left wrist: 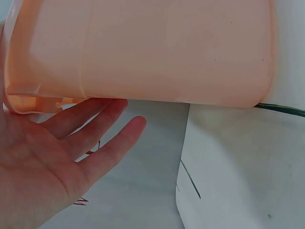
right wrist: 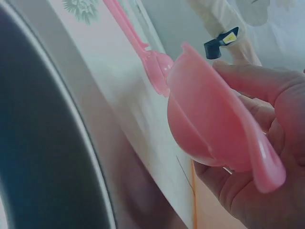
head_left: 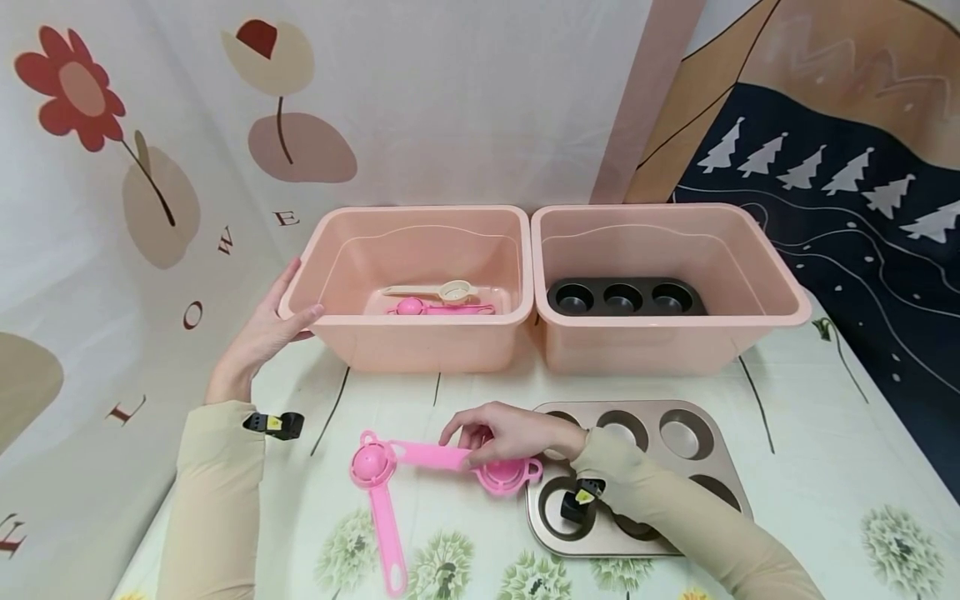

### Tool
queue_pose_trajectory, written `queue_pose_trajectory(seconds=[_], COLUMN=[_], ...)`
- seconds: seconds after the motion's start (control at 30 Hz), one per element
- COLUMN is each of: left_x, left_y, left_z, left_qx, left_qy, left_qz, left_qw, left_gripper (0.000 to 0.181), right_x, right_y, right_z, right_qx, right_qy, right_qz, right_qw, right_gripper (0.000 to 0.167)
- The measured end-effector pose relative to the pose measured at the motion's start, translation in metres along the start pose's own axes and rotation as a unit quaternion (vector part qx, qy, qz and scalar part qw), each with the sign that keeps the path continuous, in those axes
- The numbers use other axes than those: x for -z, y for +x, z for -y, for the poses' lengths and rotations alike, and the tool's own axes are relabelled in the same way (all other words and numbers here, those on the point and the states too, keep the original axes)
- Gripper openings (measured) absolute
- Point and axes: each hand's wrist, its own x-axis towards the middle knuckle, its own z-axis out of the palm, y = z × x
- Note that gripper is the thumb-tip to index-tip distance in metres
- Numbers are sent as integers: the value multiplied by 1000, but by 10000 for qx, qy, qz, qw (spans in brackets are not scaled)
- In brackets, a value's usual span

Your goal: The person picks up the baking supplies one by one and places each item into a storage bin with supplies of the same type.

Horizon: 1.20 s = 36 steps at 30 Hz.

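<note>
My right hand [head_left: 506,429] holds a pink egg separator [head_left: 504,477] between thumb and fingers, just left of a bronze muffin pan [head_left: 723,454]. Its cup [right wrist: 209,114] shows tilted close up in the right wrist view. A second pink egg separator [head_left: 372,464] lies beside it, handle toward the near edge. My left hand [head_left: 262,329] rests at the near left corner of the left pink bin [head_left: 420,346]. In the left wrist view, its fairly straight fingers [left wrist: 109,145] reach along the bin's outer side.
Inside the left bin lie a cream egg separator [head_left: 456,291] and a pink one [head_left: 411,307]. The right pink bin [head_left: 637,346] stands alongside and holds a black muffin pan [head_left: 622,297]. A printed cloth [head_left: 465,100] hangs behind the bins.
</note>
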Motion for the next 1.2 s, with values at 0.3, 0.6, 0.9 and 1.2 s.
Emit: queue_pose_trajectory(seconds=[0.3, 0.6, 0.9, 1.2], left_x=[-1, -1, -2, -2], left_y=[-1, 0, -2, -2], left_z=[0, 1, 0, -1], left_qx=[8, 5, 24, -19], left_qy=[1, 39, -32, -59], left_qz=[-26, -75, -57, -80], left_qw=[10000, 10000, 10000, 9999], left_gripper=[85, 84, 84, 84], right_x=[8, 18, 31, 39], right_y=[-1, -2, -1, 2], right_z=[5, 12, 26, 33], right_qx=[190, 185, 450, 486], right_qy=[-7, 46, -82, 24], right_qz=[-189, -448, -690, -718], right_qw=[9996, 9988, 9966, 9962], right_gripper=[34, 34, 33, 35])
